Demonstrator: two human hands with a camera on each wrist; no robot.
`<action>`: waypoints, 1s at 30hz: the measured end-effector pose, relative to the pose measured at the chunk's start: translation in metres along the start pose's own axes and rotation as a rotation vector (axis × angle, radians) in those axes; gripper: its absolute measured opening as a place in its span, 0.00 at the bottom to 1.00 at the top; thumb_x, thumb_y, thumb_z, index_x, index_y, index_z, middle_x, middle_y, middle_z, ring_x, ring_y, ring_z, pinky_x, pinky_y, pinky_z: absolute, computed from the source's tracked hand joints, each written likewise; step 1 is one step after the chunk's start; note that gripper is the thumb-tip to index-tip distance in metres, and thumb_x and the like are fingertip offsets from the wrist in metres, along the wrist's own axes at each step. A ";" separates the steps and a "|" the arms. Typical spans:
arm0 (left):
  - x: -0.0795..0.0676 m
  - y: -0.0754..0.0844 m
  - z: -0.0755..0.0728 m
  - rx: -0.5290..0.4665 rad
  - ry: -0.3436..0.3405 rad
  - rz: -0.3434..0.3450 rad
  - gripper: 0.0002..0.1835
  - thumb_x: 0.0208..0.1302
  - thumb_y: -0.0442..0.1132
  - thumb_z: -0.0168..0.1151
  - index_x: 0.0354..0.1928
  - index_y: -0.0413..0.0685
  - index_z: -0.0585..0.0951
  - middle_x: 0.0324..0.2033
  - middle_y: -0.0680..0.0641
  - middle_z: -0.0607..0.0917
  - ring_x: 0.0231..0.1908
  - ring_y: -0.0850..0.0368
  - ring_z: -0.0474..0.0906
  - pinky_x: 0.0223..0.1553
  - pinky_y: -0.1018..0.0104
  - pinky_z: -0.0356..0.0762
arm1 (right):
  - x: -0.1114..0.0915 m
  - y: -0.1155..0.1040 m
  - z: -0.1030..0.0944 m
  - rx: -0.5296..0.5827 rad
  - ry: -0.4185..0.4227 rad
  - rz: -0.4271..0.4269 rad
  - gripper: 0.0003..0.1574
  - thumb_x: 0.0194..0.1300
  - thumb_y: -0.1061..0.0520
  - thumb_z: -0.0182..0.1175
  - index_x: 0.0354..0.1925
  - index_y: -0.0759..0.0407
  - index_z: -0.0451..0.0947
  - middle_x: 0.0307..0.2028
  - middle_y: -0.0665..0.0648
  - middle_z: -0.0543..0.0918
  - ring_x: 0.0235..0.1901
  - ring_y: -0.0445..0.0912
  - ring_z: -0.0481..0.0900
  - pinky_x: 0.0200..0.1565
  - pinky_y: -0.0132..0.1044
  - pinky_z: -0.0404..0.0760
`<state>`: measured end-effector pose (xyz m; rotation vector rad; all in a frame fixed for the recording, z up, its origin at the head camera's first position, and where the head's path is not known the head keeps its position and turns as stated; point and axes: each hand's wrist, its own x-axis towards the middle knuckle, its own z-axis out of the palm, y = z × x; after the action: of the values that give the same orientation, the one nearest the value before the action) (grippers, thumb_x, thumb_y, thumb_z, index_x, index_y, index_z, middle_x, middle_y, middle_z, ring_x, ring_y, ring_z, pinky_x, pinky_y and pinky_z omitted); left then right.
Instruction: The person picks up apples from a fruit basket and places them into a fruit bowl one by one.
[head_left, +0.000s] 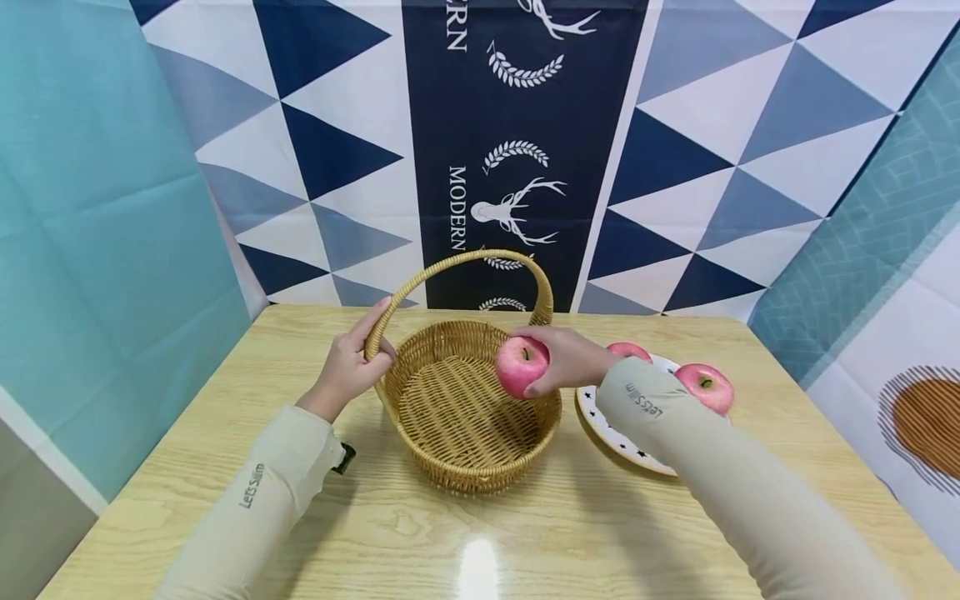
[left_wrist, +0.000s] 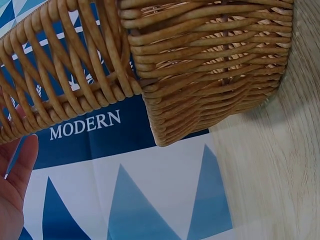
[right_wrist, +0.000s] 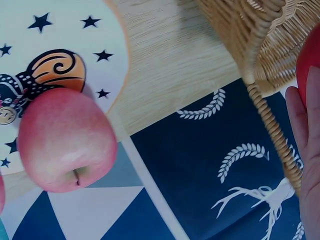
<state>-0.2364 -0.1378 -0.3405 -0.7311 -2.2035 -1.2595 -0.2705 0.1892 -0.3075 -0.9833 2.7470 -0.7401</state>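
Observation:
A round wicker basket [head_left: 468,417] with a tall arched handle stands on the wooden table, its woven floor bare. My left hand [head_left: 352,360] grips the left side of that handle; in the left wrist view, the fingers and thumb [left_wrist: 26,160] show beside the wickerwork. Over the basket's right rim, my right hand [head_left: 564,357] holds a pink-red apple [head_left: 521,367], thumb below and fingers above. Two more apples, one [head_left: 628,352] partly behind the right forearm and another [head_left: 705,388], sit on a white plate [head_left: 626,446] to the right.
The plate has dark stars and a cartoon print, and the right sleeve [head_left: 675,425] passes over it. Behind the table [head_left: 405,542] hangs a patterned cloth [head_left: 517,108] with triangles and a deer motif. A teal cloth [head_left: 112,208] hangs at the left.

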 end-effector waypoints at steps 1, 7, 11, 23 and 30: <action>0.000 0.000 0.000 -0.004 0.002 0.008 0.37 0.49 0.20 0.52 0.67 0.33 0.64 0.23 0.42 0.83 0.23 0.58 0.77 0.24 0.68 0.72 | -0.003 0.001 -0.002 0.007 0.003 0.015 0.52 0.40 0.50 0.72 0.64 0.64 0.67 0.50 0.59 0.77 0.45 0.52 0.74 0.45 0.44 0.76; -0.001 -0.001 0.002 -0.029 0.011 0.050 0.37 0.48 0.19 0.52 0.66 0.31 0.64 0.22 0.41 0.83 0.22 0.59 0.77 0.22 0.68 0.72 | -0.023 0.005 -0.014 0.019 0.005 0.063 0.52 0.40 0.51 0.73 0.63 0.64 0.67 0.51 0.60 0.77 0.47 0.53 0.74 0.47 0.46 0.75; -0.002 -0.002 0.002 -0.044 0.049 0.077 0.36 0.47 0.19 0.51 0.65 0.30 0.65 0.21 0.40 0.82 0.21 0.62 0.76 0.21 0.70 0.70 | -0.036 0.007 -0.022 -0.021 0.006 0.083 0.54 0.41 0.48 0.73 0.64 0.64 0.66 0.51 0.59 0.77 0.46 0.52 0.74 0.46 0.45 0.75; -0.001 -0.005 0.005 -0.111 0.080 0.180 0.51 0.47 0.16 0.49 0.68 0.77 0.65 0.19 0.38 0.81 0.24 0.66 0.77 0.22 0.76 0.68 | -0.068 0.025 -0.032 -0.074 0.033 0.119 0.53 0.40 0.46 0.74 0.62 0.65 0.67 0.48 0.60 0.77 0.43 0.51 0.74 0.41 0.41 0.77; -0.001 -0.005 0.007 -0.109 0.083 0.181 0.48 0.46 0.17 0.50 0.68 0.70 0.68 0.19 0.39 0.81 0.23 0.67 0.76 0.22 0.76 0.68 | -0.088 0.036 -0.033 -0.025 0.008 0.210 0.54 0.41 0.46 0.74 0.63 0.63 0.66 0.49 0.61 0.76 0.43 0.52 0.74 0.36 0.40 0.79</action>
<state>-0.2402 -0.1339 -0.3477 -0.8826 -1.9667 -1.3018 -0.2309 0.2817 -0.3003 -0.6828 2.8156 -0.6777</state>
